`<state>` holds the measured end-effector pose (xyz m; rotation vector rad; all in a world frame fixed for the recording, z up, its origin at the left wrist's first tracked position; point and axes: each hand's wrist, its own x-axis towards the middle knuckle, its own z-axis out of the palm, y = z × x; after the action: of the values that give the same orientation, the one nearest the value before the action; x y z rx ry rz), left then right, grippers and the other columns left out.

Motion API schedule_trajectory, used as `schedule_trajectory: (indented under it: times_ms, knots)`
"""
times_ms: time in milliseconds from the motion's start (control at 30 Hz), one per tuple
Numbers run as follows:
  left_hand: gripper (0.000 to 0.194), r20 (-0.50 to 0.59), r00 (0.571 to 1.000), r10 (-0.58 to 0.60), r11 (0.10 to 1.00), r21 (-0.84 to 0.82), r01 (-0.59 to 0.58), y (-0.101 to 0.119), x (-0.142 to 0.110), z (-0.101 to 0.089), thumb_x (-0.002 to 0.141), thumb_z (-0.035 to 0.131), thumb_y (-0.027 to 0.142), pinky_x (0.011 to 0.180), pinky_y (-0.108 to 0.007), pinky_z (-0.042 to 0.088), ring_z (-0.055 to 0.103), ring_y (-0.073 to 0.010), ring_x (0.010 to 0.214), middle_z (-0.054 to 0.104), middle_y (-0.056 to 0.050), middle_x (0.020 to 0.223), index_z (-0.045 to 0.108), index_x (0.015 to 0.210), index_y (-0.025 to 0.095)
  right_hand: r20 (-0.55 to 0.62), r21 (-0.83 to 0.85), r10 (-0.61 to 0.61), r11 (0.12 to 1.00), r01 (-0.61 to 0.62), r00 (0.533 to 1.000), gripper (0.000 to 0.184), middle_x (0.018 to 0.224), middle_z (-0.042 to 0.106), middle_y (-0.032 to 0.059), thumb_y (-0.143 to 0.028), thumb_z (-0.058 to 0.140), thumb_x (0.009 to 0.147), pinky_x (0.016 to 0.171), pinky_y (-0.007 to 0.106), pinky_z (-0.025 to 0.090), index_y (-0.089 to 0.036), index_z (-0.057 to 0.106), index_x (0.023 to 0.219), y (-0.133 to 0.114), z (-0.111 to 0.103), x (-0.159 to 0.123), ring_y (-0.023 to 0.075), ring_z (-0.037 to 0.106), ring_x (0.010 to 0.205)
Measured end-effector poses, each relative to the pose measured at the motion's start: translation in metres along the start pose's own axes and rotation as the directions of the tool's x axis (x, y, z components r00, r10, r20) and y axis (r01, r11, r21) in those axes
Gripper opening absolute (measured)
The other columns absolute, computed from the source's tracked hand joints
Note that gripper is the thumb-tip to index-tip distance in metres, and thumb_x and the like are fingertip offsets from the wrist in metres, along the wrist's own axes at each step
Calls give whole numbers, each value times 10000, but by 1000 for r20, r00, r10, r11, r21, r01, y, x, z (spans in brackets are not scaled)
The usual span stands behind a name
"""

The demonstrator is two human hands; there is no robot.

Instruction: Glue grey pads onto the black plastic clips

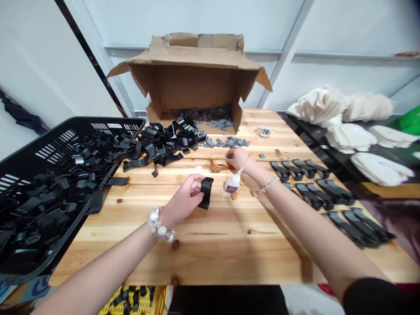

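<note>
The left hand (185,197) had its grip closed firmly around a black clip (206,192) mid-worktop (229,249), steady and just beside a tilted glue bottle (232,184), while the right hand (239,159) hung above it, its grip pinched, its hold unclear.

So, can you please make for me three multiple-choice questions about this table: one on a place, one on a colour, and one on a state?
1. Where do the neat rows of black plastic clips lie?
A. On the right part of the wooden table
B. On the left part of the table
C. On the floor

2. What colour are the small pieces in the cardboard box?
A. Red
B. Grey
C. White

3. What does the left hand hold?
A. Nothing
B. A white bottle
C. A black clip

1: A, the rows stand on the wood at the right.
2: B, a grey heap lies in the box.
3: C, the fingers are around it.
</note>
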<state>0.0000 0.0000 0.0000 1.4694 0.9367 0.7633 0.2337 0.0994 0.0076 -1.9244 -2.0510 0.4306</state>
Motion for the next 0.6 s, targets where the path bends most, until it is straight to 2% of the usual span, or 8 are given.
schedule_trajectory:
  times_ms: [133, 233, 333, 433, 500, 533, 567, 600]
  knots:
    - [391, 26, 1000, -11, 994, -110, 13, 2, -1, 2, 762, 538, 147, 760, -283, 436, 556, -152, 819, 564, 7, 833, 403, 1125, 198, -25, -10, 20, 1000, -21, 999, 159, 849, 707, 144, -136, 556, 757, 746, 279, 447, -80, 690, 821, 1, 4, 6, 205, 629, 786]
    - [396, 38, 999, -35, 991, -126, 40, 4, -3, 3, 761, 550, 157, 770, -301, 454, 567, -163, 831, 577, -5, 851, 396, 1124, 202, -70, 25, 54, 998, -52, 996, 140, 787, 702, 128, -90, 560, 715, 727, 292, 461, -86, 683, 782, 2, -5, 5, 211, 635, 753]
    - [459, 35, 999, -27, 994, -107, 31, 5, -5, 3, 782, 541, 151, 794, -306, 455, 562, -159, 848, 559, -8, 863, 362, 1201, 202, -140, 107, 119, 989, -104, 983, 197, 716, 685, 97, -70, 527, 733, 650, 292, 486, -88, 675, 862, 3, -28, -9, 190, 635, 657]
    - [562, 41, 999, -18, 994, -104, 23, 5, -6, 3, 784, 549, 136, 813, -315, 466, 558, -166, 898, 542, -26, 929, 317, 1290, 221, -272, 270, 177, 957, -102, 946, 244, 783, 684, 64, -121, 492, 812, 594, 274, 513, -130, 645, 1002, 2, -62, -48, 140, 623, 595]
    - [590, 31, 999, -24, 996, -83, 27, 5, -7, 3, 776, 563, 127, 801, -313, 479, 561, -168, 901, 531, -30, 961, 332, 1306, 244, -474, 597, 230, 793, 119, 850, 203, 841, 675, 43, -157, 653, 748, 598, 269, 530, -191, 677, 947, -5, -82, -83, 128, 625, 621]
    - [590, 19, 999, -29, 998, -62, 30, 5, -8, 4, 774, 569, 125, 804, -317, 482, 564, -168, 900, 530, -32, 982, 349, 1306, 254, -490, 687, 233, 697, 207, 840, 214, 810, 661, 27, -164, 705, 718, 564, 253, 526, -223, 690, 923, -10, -88, -100, 125, 620, 626]
    - [581, 3, 999, -33, 999, -38, 34, 4, -8, 4, 773, 575, 126, 812, -323, 483, 569, -169, 902, 532, -35, 1007, 370, 1299, 262, -457, 741, 229, 633, 225, 859, 214, 787, 654, 16, -179, 725, 717, 516, 242, 512, -250, 693, 916, -17, -90, -116, 115, 601, 593]
    - [561, -13, 999, -36, 999, -15, 36, 4, -9, 5, 775, 581, 131, 821, -331, 484, 573, -171, 905, 534, -39, 1036, 393, 1286, 265, -376, 785, 197, 588, 197, 906, 179, 738, 655, 9, -197, 744, 706, 423, 234, 469, -254, 689, 867, -23, -89, -129, 103, 561, 500]
